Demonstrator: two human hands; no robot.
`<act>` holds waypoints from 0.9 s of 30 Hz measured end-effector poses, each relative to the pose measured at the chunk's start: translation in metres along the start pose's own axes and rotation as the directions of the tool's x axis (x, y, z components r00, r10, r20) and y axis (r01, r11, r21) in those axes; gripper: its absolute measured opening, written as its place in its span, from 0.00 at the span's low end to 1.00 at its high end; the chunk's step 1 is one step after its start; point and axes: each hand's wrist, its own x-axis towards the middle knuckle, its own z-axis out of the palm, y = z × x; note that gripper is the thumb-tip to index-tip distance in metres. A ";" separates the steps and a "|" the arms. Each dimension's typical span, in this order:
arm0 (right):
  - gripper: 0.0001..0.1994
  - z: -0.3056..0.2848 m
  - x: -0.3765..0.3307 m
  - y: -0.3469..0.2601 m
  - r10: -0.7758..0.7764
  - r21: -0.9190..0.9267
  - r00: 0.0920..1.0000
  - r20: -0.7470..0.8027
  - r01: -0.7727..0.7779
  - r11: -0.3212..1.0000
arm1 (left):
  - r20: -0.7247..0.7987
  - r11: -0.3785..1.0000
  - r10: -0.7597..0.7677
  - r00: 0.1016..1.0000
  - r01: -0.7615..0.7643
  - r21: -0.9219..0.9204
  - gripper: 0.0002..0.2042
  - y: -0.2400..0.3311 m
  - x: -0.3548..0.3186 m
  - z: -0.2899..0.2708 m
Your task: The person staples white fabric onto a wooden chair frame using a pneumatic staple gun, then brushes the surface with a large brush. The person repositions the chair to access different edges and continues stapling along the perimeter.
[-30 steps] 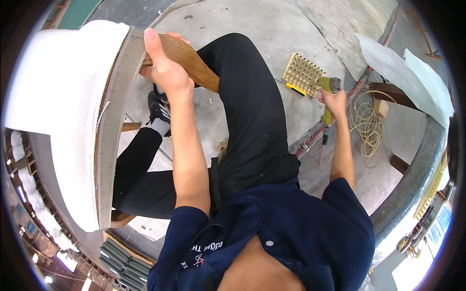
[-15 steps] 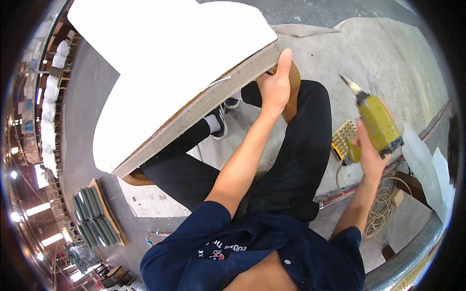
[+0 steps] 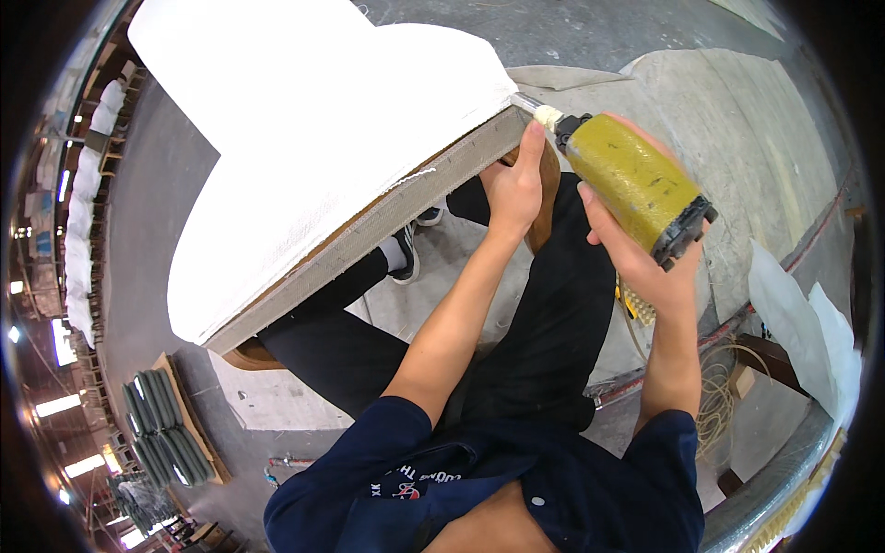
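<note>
A chair point(image 3: 323, 157) covered in white fabric lies tilted across my knees, with a grey-brown cloth band point(image 3: 387, 221) along its wooden frame edge. My left hand point(image 3: 516, 192) grips the frame at the right corner, thumb on the band, its other fingers partly hidden behind the edge. In my right hand point(image 3: 645, 267) is a yellow staple gun point(image 3: 634, 175). Its long metal nose, wrapped with pale tape, reaches the white fabric's corner just above my left thumb. A curved wooden leg point(image 3: 546, 198) shows beside my left hand.
A yellow holder of small round pieces point(image 3: 638, 306) stands right of my leg, partly hidden. A coiled hose point(image 3: 719, 405) and white sheets point(image 3: 793, 313) lie at right. Stacked dark green pads point(image 3: 161, 429) sit at lower left. A pale cloth point(image 3: 737, 157) covers the floor.
My right hand has brought the staple gun up and left, from the air at right to the chair's corner. My left hand keeps its grip; the chair has shifted slightly.
</note>
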 end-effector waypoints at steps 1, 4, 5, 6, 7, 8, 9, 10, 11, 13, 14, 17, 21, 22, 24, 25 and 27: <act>0.27 0.001 0.001 0.001 -0.010 -0.007 1.000 0.015 0.010 1.000 | 0.017 1.000 -0.018 1.000 0.018 -0.004 0.24 -0.001 0.001 -0.001; 0.26 0.002 0.002 0.005 -0.039 -0.045 0.999 0.032 0.040 0.998 | 0.034 1.000 -0.009 0.999 0.010 -0.023 0.23 -0.003 -0.001 -0.001; 0.27 0.002 0.002 0.006 -0.027 -0.028 0.999 0.020 0.028 0.999 | 0.030 1.000 0.010 0.999 -0.009 -0.027 0.23 -0.003 -0.001 0.000; 0.27 0.002 0.002 0.005 -0.016 -0.022 1.000 0.010 0.016 1.000 | 0.026 0.999 0.029 0.999 -0.028 -0.031 0.23 -0.003 -0.001 0.001; 0.27 0.003 0.001 0.006 0.001 -0.011 1.000 0.001 -0.001 1.000 | 0.021 0.999 0.042 0.999 -0.042 -0.029 0.22 -0.003 -0.002 0.001; 0.27 0.003 0.001 0.006 0.018 -0.011 1.000 -0.007 -0.018 1.000 | 0.028 0.999 0.042 0.999 -0.041 -0.031 0.22 -0.004 -0.001 0.000; 0.27 0.003 0.001 0.006 0.028 -0.012 1.000 -0.012 -0.028 1.000 | 0.036 0.999 0.042 0.998 -0.041 -0.033 0.22 -0.004 0.000 0.000; 0.27 0.003 0.000 0.006 0.034 -0.018 0.999 -0.019 -0.035 0.999 | 0.046 0.998 0.042 0.998 -0.040 -0.041 0.22 -0.004 0.001 0.000; 0.27 0.004 0.000 0.006 0.033 -0.025 0.999 -0.023 -0.034 0.999 | 0.048 0.998 0.038 0.998 -0.036 -0.043 0.21 -0.004 0.000 0.000; 0.27 0.003 0.000 0.007 0.032 -0.034 0.999 -0.026 -0.033 0.999 | 0.053 0.998 0.034 0.998 -0.031 -0.048 0.21 -0.004 0.000 0.000; 0.27 0.003 0.000 0.007 0.032 -0.037 0.999 -0.026 -0.033 0.999 | 0.056 0.999 0.027 0.998 -0.024 -0.047 0.22 -0.004 0.000 0.000; 0.26 0.004 0.001 0.006 0.049 -0.040 0.998 -0.040 -0.051 0.998 | 0.047 0.999 0.029 0.998 -0.027 -0.041 0.23 -0.004 0.000 0.001; 0.24 0.009 0.005 -0.001 0.148 0.003 0.987 -0.062 -0.149 0.989 | 0.003 0.999 0.051 0.999 -0.051 0.006 0.26 -0.005 -0.001 0.002; 0.23 0.009 0.006 -0.004 0.180 0.025 0.982 -0.052 -0.179 0.983 | -0.005 0.998 0.051 0.999 -0.051 0.026 0.26 -0.005 -0.002 0.002; 0.23 0.009 0.007 -0.011 0.237 0.061 0.971 -0.016 -0.235 0.970 | -0.008 0.999 0.043 0.999 -0.043 -0.013 0.25 -0.005 -0.001 0.003; 0.22 0.008 0.007 -0.013 0.260 0.061 0.965 -0.012 -0.259 0.964 | -0.006 0.999 0.034 0.999 -0.034 -0.034 0.25 -0.004 -0.002 0.004; 0.20 0.010 0.007 -0.014 0.272 -0.020 0.961 -0.045 -0.273 0.962 | 0.004 0.999 0.015 1.000 -0.015 -0.040 0.23 -0.003 -0.002 0.003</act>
